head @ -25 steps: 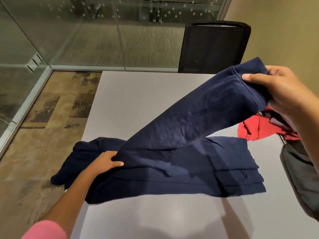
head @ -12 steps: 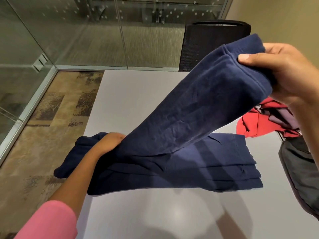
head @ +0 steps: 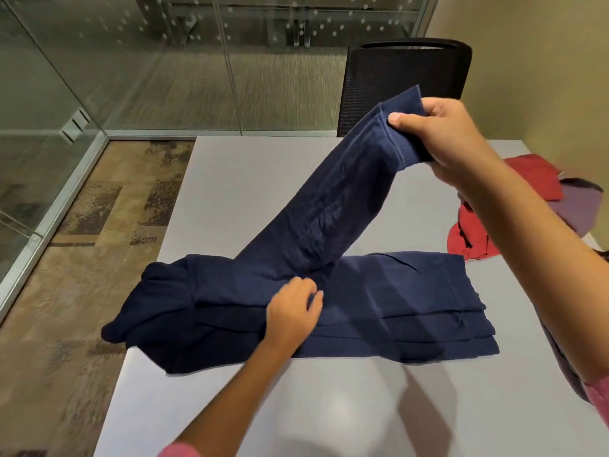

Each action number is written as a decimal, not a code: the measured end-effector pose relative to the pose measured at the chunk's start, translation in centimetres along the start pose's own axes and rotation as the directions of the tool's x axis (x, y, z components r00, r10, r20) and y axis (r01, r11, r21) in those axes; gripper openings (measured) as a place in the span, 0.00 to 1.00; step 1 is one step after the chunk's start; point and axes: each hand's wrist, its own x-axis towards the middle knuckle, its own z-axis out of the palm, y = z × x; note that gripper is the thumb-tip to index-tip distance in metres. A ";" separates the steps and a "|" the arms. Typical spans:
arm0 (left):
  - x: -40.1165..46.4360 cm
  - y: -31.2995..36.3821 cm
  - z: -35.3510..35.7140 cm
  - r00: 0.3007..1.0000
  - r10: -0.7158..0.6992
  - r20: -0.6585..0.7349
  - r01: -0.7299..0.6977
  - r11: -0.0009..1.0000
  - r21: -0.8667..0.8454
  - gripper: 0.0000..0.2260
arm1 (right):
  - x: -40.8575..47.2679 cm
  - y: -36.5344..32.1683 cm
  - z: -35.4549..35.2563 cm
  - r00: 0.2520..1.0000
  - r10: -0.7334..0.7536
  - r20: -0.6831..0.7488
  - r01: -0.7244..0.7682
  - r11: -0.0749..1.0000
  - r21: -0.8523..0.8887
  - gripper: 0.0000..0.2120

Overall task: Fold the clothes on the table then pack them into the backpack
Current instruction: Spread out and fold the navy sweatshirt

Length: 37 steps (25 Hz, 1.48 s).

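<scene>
Navy ribbed cuff is pinched in the right hand (head: 451,143), lifting one sleeve of the single navy-blue fleece sweatshirt (head: 379,298). Left hand (head: 291,313), fingers loosely spread, presses its folded body flat on the grey table (head: 230,179). One red garment (head: 471,235) lies crumpled beside one purple garment (head: 580,206).

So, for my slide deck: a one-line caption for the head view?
Right hand lifts a navy sweatshirt sleeve while left hand pins the body on the table.
</scene>
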 end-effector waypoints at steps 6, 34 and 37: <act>2.3 0.2 4.5 0.762 -0.206 0.614 -0.199 0.828 0.525 0.17 | 0.2 0.1 0.5 0.999 -0.018 0.040 0.021 0.997 -0.076 0.12; -6.0 -1.9 2.8 0.922 -0.057 0.383 -0.051 0.962 0.267 0.22 | 0.8 10.2 -9.8 0.961 0.192 -0.197 -0.224 0.963 -0.150 0.04; -6.8 -3.1 1.5 0.931 -0.050 0.363 -0.008 0.988 0.157 0.11 | 0.2 12.2 -11.7 0.942 0.217 -0.255 -0.259 0.955 -0.142 0.08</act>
